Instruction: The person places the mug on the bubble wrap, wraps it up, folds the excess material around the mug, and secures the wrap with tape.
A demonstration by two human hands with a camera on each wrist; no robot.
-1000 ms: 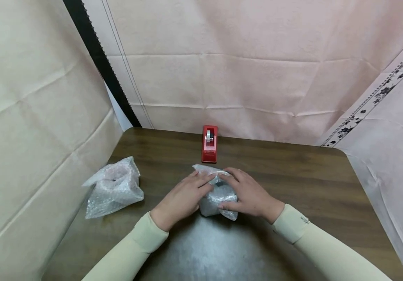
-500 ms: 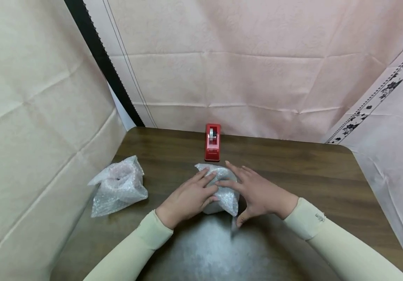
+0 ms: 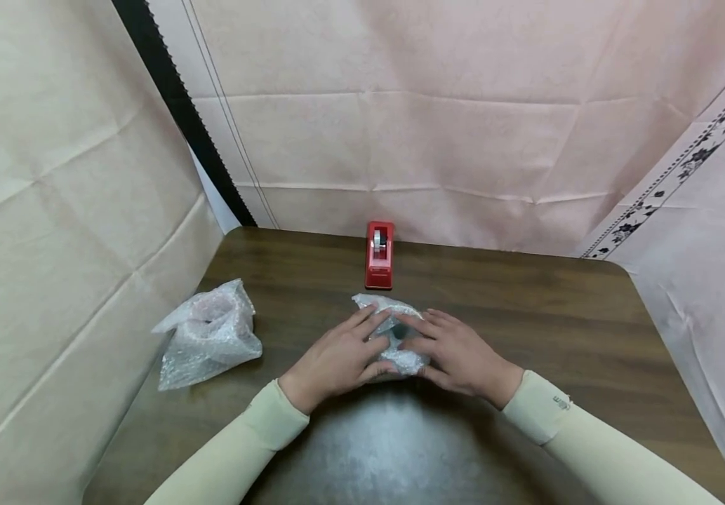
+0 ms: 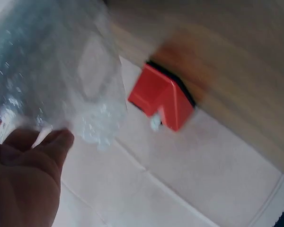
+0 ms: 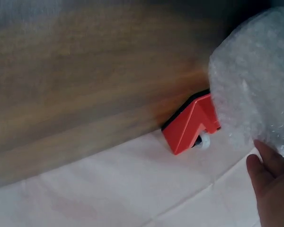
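A small bundle in clear bubble wrap (image 3: 408, 359) sits mid-table between both hands; what lies inside cannot be made out. My left hand (image 3: 343, 354) holds its left side, fingers over the top and thumb low at the front. From the right, my right hand (image 3: 463, 354) grips the wrap, fingertips on top and thumb at the near edge. The left wrist view has the crinkled bubble wrap (image 4: 47, 61) above my left fingers (image 4: 57, 144). In the right wrist view, right fingertips (image 5: 265, 153) touch the underside of the bubble wrap (image 5: 260, 80) in that picture.
Just behind the bundle stands a red tape dispenser (image 3: 379, 266). Another bubble-wrapped bundle (image 3: 213, 340) lies at the table's left side. Pale cloth (image 3: 463, 154) hangs behind the wooden table (image 3: 526, 301) and along both sides.
My right hand lifted away to the right, thumb apart, then came back onto the bundle. The wrap's flap that hung at the near right is now folded up. My left hand stayed on it.
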